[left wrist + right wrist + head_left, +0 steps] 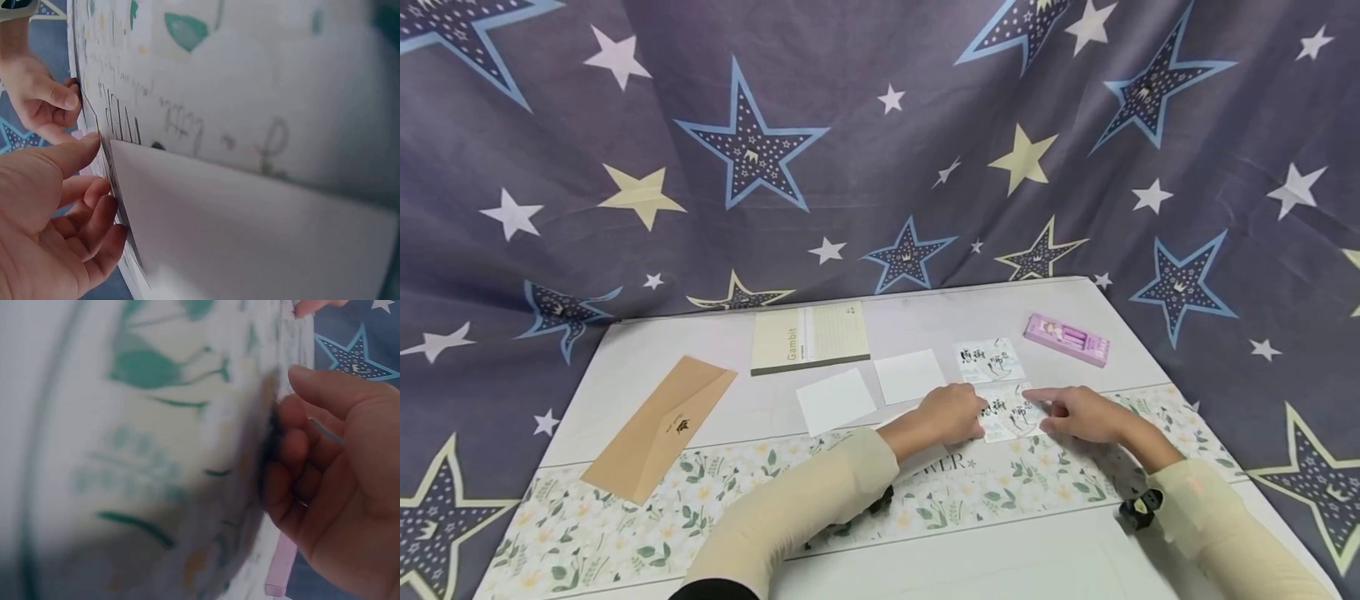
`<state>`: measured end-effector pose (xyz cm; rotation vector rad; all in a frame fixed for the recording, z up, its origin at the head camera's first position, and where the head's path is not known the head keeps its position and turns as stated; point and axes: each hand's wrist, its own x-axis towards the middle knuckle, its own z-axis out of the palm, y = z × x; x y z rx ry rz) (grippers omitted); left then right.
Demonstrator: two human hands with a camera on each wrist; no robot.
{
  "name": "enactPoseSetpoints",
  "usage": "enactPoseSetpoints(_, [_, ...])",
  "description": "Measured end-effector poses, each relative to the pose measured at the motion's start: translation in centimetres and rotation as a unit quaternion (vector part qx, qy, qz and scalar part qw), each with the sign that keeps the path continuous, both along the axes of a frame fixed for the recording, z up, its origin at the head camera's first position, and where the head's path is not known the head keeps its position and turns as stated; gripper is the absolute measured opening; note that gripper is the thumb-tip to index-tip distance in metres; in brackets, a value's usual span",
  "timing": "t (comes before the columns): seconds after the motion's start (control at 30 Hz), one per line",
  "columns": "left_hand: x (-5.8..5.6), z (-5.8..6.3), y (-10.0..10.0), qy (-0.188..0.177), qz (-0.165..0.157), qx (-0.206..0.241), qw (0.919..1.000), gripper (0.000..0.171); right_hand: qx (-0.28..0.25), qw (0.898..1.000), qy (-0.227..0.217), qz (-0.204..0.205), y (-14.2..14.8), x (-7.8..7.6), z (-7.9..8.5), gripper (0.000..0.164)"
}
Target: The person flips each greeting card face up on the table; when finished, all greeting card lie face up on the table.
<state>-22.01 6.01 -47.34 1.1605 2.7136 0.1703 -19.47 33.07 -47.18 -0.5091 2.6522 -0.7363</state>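
Observation:
A white card with dark calligraphy lies on the table between the two hands. At its left edge is my left hand, thumb apart from the loosely bent fingers. My right hand reaches the card's upper right corner with the index finger stretched out. Its other fingers bend in toward the table. Just beyond lies a matching calligraphy card. Part of a blank white card shows beneath the left wrist.
Two blank white cards lie left of the calligraphy cards. A Gambit notebook is at the back, a brown envelope on the left. The purple pen box sits back right. Star-patterned cloth hangs behind.

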Motion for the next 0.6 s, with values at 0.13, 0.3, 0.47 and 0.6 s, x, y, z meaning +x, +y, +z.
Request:
enactPoseSetpoints(0.13, [-0.1,0.3,-0.7,-0.015,-0.005,0.018,0.9997,0.039,-0.006,1.0,0.001,0.02,-0.2,-0.6,0.8,0.054])
enactPoseSetpoints(0.3, [-0.7,1.0,-2.3,-0.029,0.019,0.035,0.9988,0.045,-0.002,0.999,0.015,0.049,-1.6,-2.1,1.6,0.051])
enactPoseSetpoints(0.47, [-1.7,1.5,-4.6,-0.027,0.049,0.043,0.9975,0.045,-0.006,0.997,0.035,0.067,-3.7,-3.8,1.9,0.047])
enactPoseSetpoints(0.6, [-2.5,1.8,-6.6,-0.028,0.077,0.06,0.9948,0.044,-0.03,0.996,0.059,0.067,-5.0,-4.9,1.6,0.045])
